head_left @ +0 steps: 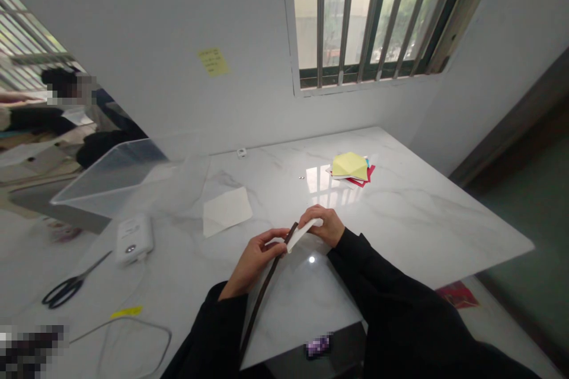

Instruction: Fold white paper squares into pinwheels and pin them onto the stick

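Observation:
Above the marble-patterned table, my left hand (262, 251) is closed, pinching a long dark brown strip (265, 289) near its upper end. The strip hangs down toward the table's front edge. My right hand (326, 225) is closed on a narrow white piece (302, 235), which looks like folded paper or card. Its lower left end meets the brown strip at my left fingertips; whether the two are joined I cannot tell. A flat cream sheet of paper (226, 212) lies to the left beyond my hands.
Beyond my right hand sits a stack of coloured paper or envelopes (349, 167). On the left are black scissors (73, 285), a white power bank (134, 240) with a cable, and a clear plastic bin (111, 174). A person (66, 92) sits farther left. A barred window is above.

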`<state>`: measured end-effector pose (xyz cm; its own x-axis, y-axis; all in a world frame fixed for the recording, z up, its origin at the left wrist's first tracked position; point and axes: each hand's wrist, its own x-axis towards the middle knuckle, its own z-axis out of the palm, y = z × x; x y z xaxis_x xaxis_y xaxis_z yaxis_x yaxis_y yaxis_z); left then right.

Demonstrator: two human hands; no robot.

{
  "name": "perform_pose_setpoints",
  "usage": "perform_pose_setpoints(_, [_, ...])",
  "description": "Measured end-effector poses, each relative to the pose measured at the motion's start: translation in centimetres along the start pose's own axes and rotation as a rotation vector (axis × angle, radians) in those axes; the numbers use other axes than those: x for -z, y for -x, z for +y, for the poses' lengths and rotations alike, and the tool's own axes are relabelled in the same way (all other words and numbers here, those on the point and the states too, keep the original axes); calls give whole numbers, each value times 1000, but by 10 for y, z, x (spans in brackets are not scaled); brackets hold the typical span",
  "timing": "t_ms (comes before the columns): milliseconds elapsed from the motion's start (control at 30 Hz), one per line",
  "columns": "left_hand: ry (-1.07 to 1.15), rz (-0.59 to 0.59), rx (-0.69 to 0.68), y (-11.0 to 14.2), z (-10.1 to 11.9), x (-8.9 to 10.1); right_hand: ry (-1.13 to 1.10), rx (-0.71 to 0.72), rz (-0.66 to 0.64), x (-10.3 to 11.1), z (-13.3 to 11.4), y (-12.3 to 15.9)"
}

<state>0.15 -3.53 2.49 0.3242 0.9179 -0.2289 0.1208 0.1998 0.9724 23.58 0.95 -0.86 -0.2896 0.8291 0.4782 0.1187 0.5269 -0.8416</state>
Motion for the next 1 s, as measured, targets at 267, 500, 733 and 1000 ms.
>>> perform_pose_setpoints(267, [23,-15,4,2,4,-2,-10,-41,12,0,-1,1])
perform_pose_setpoints(500, [42,-27,11,0,-5,0,-180,-263,-91,1,-1,2])
perform_pose_setpoints(733, [61,-44,5,-3,-7,-3,-287,-288,-98,-4,8,4])
perform_pose_setpoints(1000, [297,18,-39,-13,-14,0,32,-213,338,2,-44,26])
